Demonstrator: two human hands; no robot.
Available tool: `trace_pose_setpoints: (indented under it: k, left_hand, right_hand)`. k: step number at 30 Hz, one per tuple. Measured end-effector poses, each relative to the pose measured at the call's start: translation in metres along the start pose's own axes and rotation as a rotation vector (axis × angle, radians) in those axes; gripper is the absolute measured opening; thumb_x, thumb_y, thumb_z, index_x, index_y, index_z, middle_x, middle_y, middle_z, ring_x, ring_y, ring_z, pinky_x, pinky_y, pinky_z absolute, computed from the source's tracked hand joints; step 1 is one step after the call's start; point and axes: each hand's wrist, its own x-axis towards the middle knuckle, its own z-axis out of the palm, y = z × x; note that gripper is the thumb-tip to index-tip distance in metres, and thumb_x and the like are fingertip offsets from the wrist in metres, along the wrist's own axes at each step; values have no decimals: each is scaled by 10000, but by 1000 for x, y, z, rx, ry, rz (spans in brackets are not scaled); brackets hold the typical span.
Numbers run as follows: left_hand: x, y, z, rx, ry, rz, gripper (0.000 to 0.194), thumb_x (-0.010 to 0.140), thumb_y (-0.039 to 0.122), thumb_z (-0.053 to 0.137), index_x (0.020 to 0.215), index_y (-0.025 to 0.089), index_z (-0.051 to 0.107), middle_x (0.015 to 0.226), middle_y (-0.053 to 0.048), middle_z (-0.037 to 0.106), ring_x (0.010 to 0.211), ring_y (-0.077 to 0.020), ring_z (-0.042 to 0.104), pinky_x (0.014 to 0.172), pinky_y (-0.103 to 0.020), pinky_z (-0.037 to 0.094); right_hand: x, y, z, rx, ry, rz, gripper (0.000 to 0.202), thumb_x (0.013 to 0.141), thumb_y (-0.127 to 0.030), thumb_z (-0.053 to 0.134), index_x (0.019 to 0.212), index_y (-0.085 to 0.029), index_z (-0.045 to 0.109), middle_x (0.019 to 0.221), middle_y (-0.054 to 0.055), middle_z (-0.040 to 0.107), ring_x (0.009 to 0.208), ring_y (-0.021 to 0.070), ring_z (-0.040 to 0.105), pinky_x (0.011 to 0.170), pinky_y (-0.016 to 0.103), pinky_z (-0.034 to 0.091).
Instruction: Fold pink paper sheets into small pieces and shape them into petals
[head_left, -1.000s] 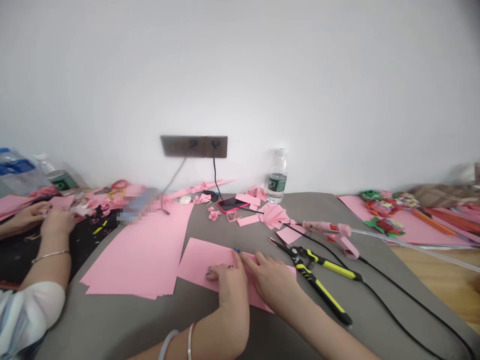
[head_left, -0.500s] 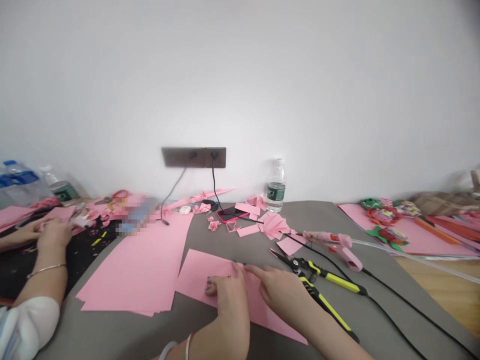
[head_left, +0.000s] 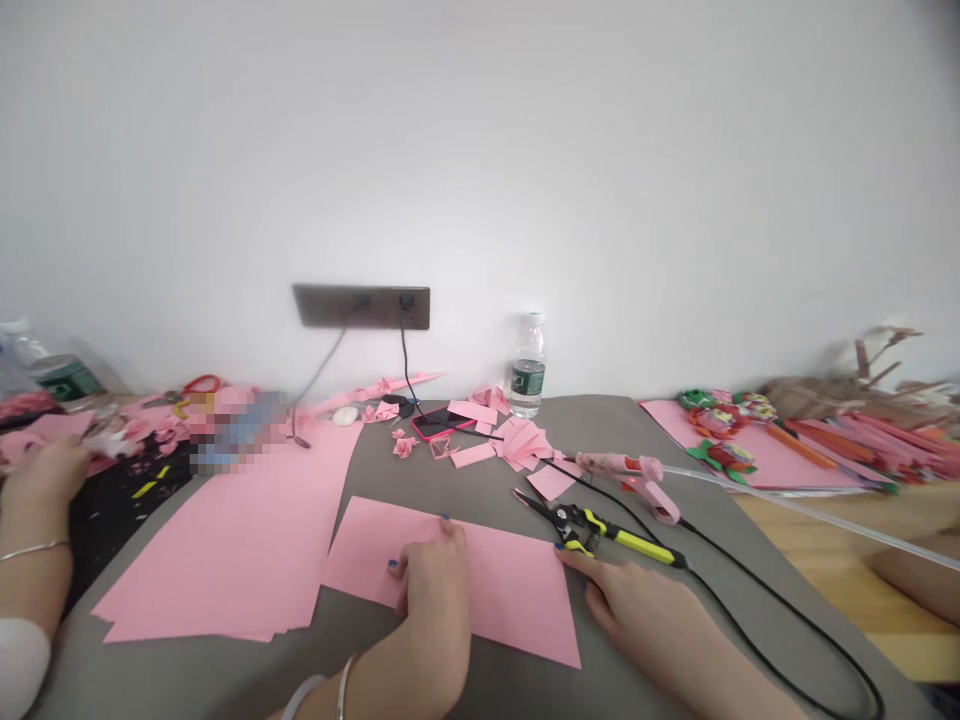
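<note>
Head view: the left hand (head_left: 427, 590) lies flat, fingers spread, pressing the pink sheet (head_left: 480, 580) on the grey table (head_left: 720, 560). The right hand (head_left: 637, 610) rests open, gripping nothing, at the sheet's 3 o'clock edge, its fingertips (head_left: 571, 557) just beside the yellow-handled cutters (head_left: 600, 525). The cutters' long axis runs from 10 to 4 o'clock, with the right hand nearer. Both wrists are cut off below; a co-worker's hand (head_left: 45, 475) sits at 9 o'clock.

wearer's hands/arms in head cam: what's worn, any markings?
Both forearms are bare, no sleeves in view. The left hand has dark blue nail polish and two bangles at the wrist, one pale and thick, one thin and silver. The right hand also shows blue polish; no ring, watch or bracelet is visible on it.
</note>
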Motion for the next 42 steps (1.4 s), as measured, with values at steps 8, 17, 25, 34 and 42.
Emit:
trace_pose_setpoints:
  k: [8,17,25,34,42]
  left_hand:
    - [4,10,-34,194,-292,113,740,657,-41,578,1380,95,496,410,18,463,458,-223,602,544,-327,451]
    - [1,21,-38,224,-396,55,697,776,-44,476,1454,80,372,523,-125,665,498,-275,676,617,-432,508]
    - [7,17,-27,155,-309,47,613,717,-54,558,1321,51,562,595,-167,692,578,-316,694,579,-426,515]
    - [12,-10,-43,284,-385,241,540,685,6,657,1223,51,647,900,-236,715,632,-246,667,536,-302,443]
    - [4,-47,-30,216,-275,119,697,717,35,638,1392,12,463,785,-200,709,629,-263,644,572,-344,437]
  right_hand:
    - [-2,-4,10,23,19,7,470,913,-149,378,1349,-242,528,950,117,760,848,318,729,557,297,420]
    - [8,-51,14,53,123,-118,509,929,-208,420,1437,-194,428,930,130,764,822,280,738,561,271,435]
    - [26,-74,29,143,126,-172,521,924,-173,435,1445,-166,425,922,134,760,826,275,732,577,273,438]
    - [26,-70,37,208,121,-141,519,940,-199,450,1458,-201,409,905,113,750,841,283,720,581,283,422]
    - [26,-67,37,231,82,-163,534,954,-200,423,1484,-193,355,932,112,745,863,282,707,591,284,397]
